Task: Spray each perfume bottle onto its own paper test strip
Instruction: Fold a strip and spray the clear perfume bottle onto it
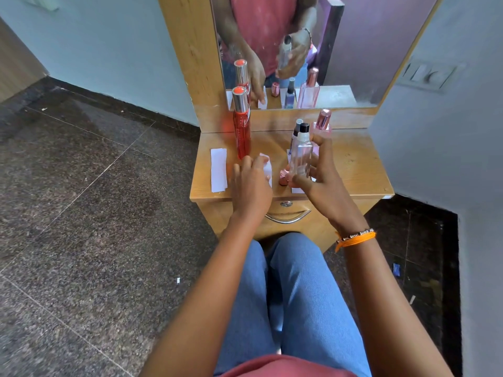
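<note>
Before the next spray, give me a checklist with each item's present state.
1. Clear bottle gripped in right hand: ok.
2. Its pink cap off, lying on the tabletop: ok.
3. Left hand on the middle paper strip: ok.
4. Nozzle aimed at that strip: cannot tell.
5. Red bottle upright, capped, beside the left strip: ok.
6. Strip already sprayed: cannot tell.

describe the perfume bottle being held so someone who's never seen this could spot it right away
Start at the small wooden dresser under the mirror. Over the middle of its top, the right hand has its grip on a clear bottle, lifted above a paper strip. Unlike the tall red bottle at the left and the pink bottle behind, it is colourless with its spray head bare.
</note>
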A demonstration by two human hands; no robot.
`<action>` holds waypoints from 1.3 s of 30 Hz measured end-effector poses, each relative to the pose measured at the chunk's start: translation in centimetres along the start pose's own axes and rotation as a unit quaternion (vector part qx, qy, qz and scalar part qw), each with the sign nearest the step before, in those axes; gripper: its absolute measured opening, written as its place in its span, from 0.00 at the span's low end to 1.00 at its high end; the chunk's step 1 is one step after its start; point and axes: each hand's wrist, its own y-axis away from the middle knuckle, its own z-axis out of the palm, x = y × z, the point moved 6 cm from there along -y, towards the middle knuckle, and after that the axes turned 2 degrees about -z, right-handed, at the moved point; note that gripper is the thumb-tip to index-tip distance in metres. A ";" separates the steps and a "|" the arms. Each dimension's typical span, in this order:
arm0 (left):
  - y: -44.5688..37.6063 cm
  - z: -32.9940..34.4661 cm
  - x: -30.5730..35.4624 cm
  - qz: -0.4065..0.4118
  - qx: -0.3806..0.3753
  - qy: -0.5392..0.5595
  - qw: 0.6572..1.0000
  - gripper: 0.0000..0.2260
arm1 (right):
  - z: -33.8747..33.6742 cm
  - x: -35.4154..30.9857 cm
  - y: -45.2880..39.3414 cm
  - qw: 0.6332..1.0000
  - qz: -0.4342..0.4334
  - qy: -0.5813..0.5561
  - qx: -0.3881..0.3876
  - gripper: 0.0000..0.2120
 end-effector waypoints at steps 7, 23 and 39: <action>0.4 -0.7 -0.8 -0.036 0.010 0.170 0.985 0.16 | 0.8 0.8 0.2 0.996 0.037 -0.075 -0.034 0.19; 1.9 -5.3 1.1 -0.031 0.003 0.351 0.936 0.10 | 1.2 -0.5 0.9 0.902 0.052 -0.417 -0.103 0.21; 2.3 -4.5 0.2 -0.124 -0.021 0.441 0.889 0.05 | 1.3 -0.5 1.0 0.881 0.058 -0.459 -0.096 0.21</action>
